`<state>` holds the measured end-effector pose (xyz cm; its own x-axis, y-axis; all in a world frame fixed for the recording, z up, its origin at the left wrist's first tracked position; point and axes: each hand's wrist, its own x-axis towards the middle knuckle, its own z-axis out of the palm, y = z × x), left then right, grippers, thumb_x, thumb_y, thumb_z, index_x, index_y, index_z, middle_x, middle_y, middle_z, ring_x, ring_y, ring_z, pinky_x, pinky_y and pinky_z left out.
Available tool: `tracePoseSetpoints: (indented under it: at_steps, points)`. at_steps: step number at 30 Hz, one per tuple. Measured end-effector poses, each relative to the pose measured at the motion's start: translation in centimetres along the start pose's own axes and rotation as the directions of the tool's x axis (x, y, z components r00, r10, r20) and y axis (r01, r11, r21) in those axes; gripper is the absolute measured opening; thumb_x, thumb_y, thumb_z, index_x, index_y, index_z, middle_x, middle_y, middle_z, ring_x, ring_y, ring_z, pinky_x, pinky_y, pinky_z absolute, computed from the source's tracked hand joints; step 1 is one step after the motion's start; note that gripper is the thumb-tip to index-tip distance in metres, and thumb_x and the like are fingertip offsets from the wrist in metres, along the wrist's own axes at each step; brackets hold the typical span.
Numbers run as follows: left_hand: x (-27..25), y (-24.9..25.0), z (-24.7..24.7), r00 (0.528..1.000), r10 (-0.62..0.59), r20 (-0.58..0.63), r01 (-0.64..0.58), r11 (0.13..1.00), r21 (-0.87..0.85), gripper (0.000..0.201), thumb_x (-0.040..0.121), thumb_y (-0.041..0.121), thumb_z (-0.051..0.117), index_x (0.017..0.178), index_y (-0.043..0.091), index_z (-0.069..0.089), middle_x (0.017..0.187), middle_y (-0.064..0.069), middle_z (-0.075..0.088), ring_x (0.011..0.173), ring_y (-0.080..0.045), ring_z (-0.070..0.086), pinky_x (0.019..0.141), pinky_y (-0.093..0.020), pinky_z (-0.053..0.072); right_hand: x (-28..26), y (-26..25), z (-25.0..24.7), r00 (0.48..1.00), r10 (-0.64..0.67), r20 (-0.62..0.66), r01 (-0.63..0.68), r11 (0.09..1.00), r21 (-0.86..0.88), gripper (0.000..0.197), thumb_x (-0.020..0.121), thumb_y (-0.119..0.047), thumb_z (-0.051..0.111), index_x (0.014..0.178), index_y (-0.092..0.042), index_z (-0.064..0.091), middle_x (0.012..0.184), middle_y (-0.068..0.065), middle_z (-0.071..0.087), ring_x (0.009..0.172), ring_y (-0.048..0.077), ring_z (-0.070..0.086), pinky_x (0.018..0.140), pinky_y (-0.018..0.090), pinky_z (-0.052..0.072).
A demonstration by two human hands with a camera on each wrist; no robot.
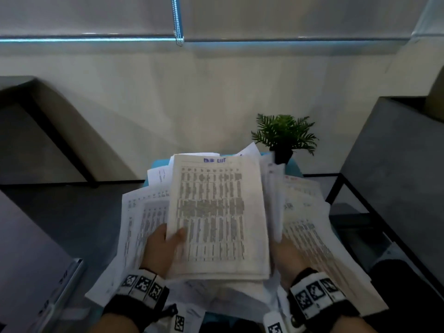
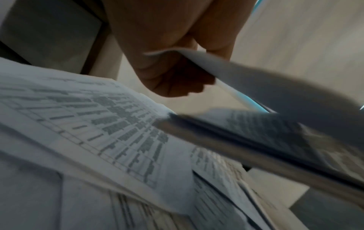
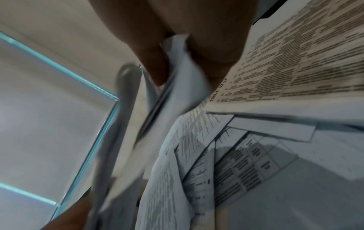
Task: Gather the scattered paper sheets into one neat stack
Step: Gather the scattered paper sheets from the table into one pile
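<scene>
A thick bundle of printed sheets (image 1: pixel 216 217) is held up over a small teal table (image 1: pixel 294 168). My left hand (image 1: pixel 165 241) grips its lower left edge, thumb on top; the left wrist view shows the fingers curled under that bundle (image 2: pixel 256 87). My right hand (image 1: pixel 286 255) pinches several sheets (image 3: pixel 183 74) at the bundle's right side, fingers hidden behind paper in the head view. Loose printed sheets (image 1: pixel 137 219) lie scattered beneath and to both sides, some (image 1: pixel 310 239) fanned out to the right.
A small potted fern (image 1: pixel 284 135) stands at the table's far right corner, touching the papers. A dark desk (image 1: pixel 396 164) with a black frame is on the right, another dark surface (image 1: pixel 28 260) at the left. A pale wall rises behind.
</scene>
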<state>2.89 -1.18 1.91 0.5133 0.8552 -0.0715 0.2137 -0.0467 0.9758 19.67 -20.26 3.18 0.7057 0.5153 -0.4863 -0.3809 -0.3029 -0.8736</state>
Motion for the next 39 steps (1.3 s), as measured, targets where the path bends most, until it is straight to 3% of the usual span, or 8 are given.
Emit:
tracePoseSetpoints:
  at_steps: [6,12,17,22,27,30,33,39]
  points:
    - [-0.7,-0.8,0.3,0.949,-0.280,0.143,0.314,0.857,-0.409,0.049,0.077,0.011,0.071,0.120,0.013,0.047,0.112,-0.018,0.067,0.098,-0.038,0.066,0.084,-0.055,0.053,-1.1,-0.2,-0.4,0.990,0.084,0.117,-0.084,0.996,0.000,0.022,0.093,-0.007,0.046,0.097,0.000,0.066,0.086,0.022,0.071,0.085,0.041,0.066,0.077,0.051,0.056]
    - [-2.6,0.1,0.2,0.799,-0.336,0.498,0.550,0.742,-0.382,0.037,0.076,0.005,0.062,0.111,-0.005,0.062,0.109,-0.028,0.067,0.096,-0.041,0.067,0.078,-0.049,0.057,-1.2,-0.5,-1.6,0.987,0.050,0.153,-0.045,0.998,-0.039,0.026,0.096,-0.017,0.045,0.092,-0.003,0.067,0.071,0.010,0.072,0.072,0.031,0.065,0.069,0.038,0.055]
    - [-1.9,-0.2,1.2,0.907,-0.290,0.304,0.386,0.862,-0.328,0.024,0.086,0.000,0.059,0.109,0.007,0.063,0.092,-0.011,0.075,0.094,-0.031,0.067,0.070,-0.036,0.058,0.7,-0.4,-3.1,0.994,0.024,0.106,-0.003,0.981,-0.193,0.023,0.094,-0.032,0.051,0.112,-0.019,0.058,0.101,0.001,0.070,0.088,0.015,0.066,0.071,0.022,0.054]
    - [-1.3,-0.1,0.8,0.946,-0.245,0.211,0.310,0.872,-0.379,0.029,0.086,-0.003,0.059,0.110,0.013,0.064,0.108,-0.012,0.070,0.103,-0.029,0.062,0.099,-0.047,0.043,5.7,2.5,-9.5,0.953,-0.096,-0.286,-0.186,0.558,-0.809,0.105,0.064,-0.052,0.072,0.147,-0.016,0.019,0.153,0.008,0.025,0.140,0.027,0.026,0.112,0.043,0.030]
    - [-0.8,-0.2,0.7,0.951,-0.222,0.217,0.301,0.830,-0.469,0.038,0.084,-0.003,0.061,0.122,0.002,0.059,0.108,-0.013,0.069,0.105,-0.031,0.061,0.095,-0.043,0.044,6.8,3.1,-12.1,0.943,0.046,-0.329,-0.309,0.486,-0.818,0.136,0.050,-0.064,0.078,0.149,-0.011,0.000,0.157,0.009,0.011,0.144,0.029,0.017,0.115,0.044,0.026]
    - [-0.8,0.0,0.9,0.961,-0.166,0.220,0.254,0.840,-0.480,0.073,0.043,0.030,0.094,0.107,0.011,0.065,0.097,-0.003,0.075,0.100,-0.027,0.063,0.096,-0.041,0.042,7.1,3.0,-12.1,0.920,0.070,-0.386,-0.373,0.461,-0.805,0.147,0.038,-0.069,0.078,0.149,-0.015,-0.002,0.157,0.008,0.007,0.144,0.030,0.014,0.114,0.047,0.026]
    - [-0.5,-0.5,1.3,0.970,-0.129,0.204,0.215,0.848,-0.485,0.101,0.004,0.047,0.092,0.097,0.017,0.065,0.084,0.006,0.076,0.093,-0.019,0.062,0.096,-0.037,0.040,6.9,2.7,-12.2,0.908,0.036,-0.417,-0.390,0.440,-0.809,0.142,0.043,-0.069,0.077,0.149,-0.017,-0.003,0.154,0.010,0.013,0.141,0.031,0.020,0.111,0.046,0.031]
    - [-1.3,0.0,1.5,0.971,-0.122,0.205,0.214,0.826,-0.522,0.081,0.026,0.036,0.094,0.099,0.017,0.064,0.076,0.010,0.075,0.090,-0.017,0.061,0.096,-0.036,0.041,6.1,2.4,-12.9,0.883,-0.210,-0.419,-0.321,0.381,-0.867,0.077,0.079,-0.041,0.066,0.141,-0.022,0.024,0.142,0.005,0.029,0.129,0.025,0.038,0.101,0.039,0.043]
